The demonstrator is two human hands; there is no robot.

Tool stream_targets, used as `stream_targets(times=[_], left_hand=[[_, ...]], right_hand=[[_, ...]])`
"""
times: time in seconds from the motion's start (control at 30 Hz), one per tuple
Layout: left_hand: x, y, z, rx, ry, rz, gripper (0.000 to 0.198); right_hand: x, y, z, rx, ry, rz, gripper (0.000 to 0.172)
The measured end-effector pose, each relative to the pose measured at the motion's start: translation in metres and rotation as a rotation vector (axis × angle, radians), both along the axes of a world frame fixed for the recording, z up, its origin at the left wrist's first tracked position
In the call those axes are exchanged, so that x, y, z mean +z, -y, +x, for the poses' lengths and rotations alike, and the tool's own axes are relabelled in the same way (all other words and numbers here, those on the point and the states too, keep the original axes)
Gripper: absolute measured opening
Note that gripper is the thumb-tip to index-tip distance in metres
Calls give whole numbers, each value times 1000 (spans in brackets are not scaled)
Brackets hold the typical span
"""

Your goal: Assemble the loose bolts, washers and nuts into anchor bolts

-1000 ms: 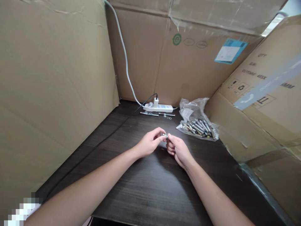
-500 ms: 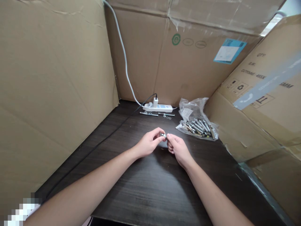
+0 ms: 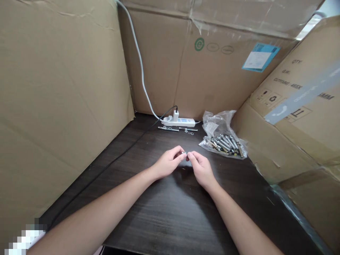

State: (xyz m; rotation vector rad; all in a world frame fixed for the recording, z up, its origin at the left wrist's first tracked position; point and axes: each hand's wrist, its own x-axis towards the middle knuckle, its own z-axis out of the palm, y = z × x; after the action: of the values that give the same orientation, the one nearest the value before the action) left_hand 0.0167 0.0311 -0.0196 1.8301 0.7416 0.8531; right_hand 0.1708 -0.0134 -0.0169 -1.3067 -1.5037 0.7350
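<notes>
A small silver metal bolt (image 3: 183,153) is mostly hidden by fingers, with only its shiny end showing. My left hand (image 3: 170,162) pinches that end between thumb and fingertips. Meeting it from the other side, my right hand (image 3: 202,169) is closed around the rest, thumb and forefinger pressed together at the tip. Both hands are just above the dark tabletop (image 3: 164,216). Beyond them lie a long anchor bolt (image 3: 168,129), a second bolt (image 3: 188,129) and a few loose washers (image 3: 189,132).
A clear plastic bag (image 3: 219,122) holding several anchor bolts (image 3: 227,144) lies at the back right. Behind the loose bolts sits a white power strip (image 3: 183,122); its black cable (image 3: 117,163) crosses the table's left side. Cardboard boxes (image 3: 159,63) wall in the back and sides.
My right hand has turned slightly, its fingers shifting on the bolt, and less of the bolt shows now. My left hand stays nearly where it was.
</notes>
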Motion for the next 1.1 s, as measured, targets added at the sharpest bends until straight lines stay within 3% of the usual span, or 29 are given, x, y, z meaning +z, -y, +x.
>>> stream_targets(times=[0.23,0.43,0.77,0.97,1.1], left_hand=[[-1,-2,-1,-36,-18,15,22],[1,-2,-3,-29,-41,48,19],[-2,-2,-2,23,-70,89,16],[-2,-5,-4,194,-101,114,18],[-2,-7,-4,254,-90,119,18]], right_hand=[[-10,-6,3,84,-246,-210,44],[-7,-8,0,130,-407,-368,49],[-11,-6,5,68,-94,-108,43],[-9,-7,8,21,45,-6,19],[-10,-8,10,-14,210,106,16]])
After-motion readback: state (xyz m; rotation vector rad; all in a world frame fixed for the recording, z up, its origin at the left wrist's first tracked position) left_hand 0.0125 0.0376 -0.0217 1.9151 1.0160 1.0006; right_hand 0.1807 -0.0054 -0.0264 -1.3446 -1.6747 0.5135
